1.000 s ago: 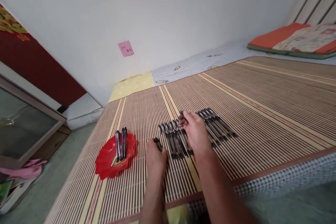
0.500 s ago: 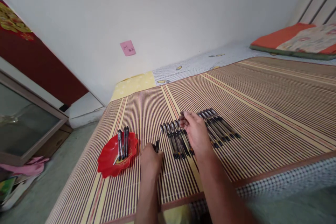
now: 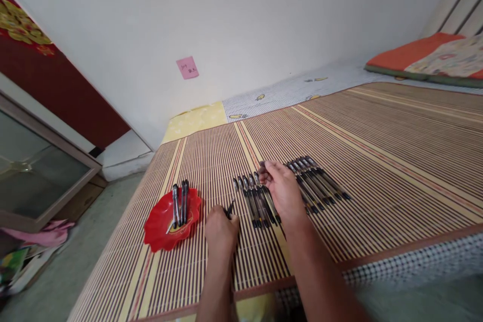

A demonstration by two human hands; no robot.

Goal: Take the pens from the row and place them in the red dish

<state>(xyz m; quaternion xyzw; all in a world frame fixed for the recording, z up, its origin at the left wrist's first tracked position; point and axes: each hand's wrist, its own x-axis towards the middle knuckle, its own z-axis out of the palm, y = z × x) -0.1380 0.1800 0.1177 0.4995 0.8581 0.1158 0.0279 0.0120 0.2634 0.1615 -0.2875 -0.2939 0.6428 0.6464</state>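
My left hand (image 3: 222,226) is closed around a black pen (image 3: 230,209), whose dark tip pokes out past the thumb; the rest is hidden in the fist. My right hand (image 3: 281,183) is over a row of pens, fingers curled with something small and dark at the fingertips, too small to make out. Left of this hand lie several black pens (image 3: 260,209) side by side, with short cap-like pieces (image 3: 246,182) at their upper ends. More clear-barrelled pens (image 3: 324,186) lie to its right. My right hand covers the middle of the row.
A red scalloped plate (image 3: 154,231) sits left of my left hand, holding several pens (image 3: 180,204). Everything rests on a striped bamboo mat (image 3: 211,161) over a bed. A pink note (image 3: 187,68) is on the wall behind, and an orange cushion (image 3: 411,53) lies far right.
The pen in my left hand has tilted, its tip now leaning further right. My right hand stays nearly in place. The whole view has shifted slightly.
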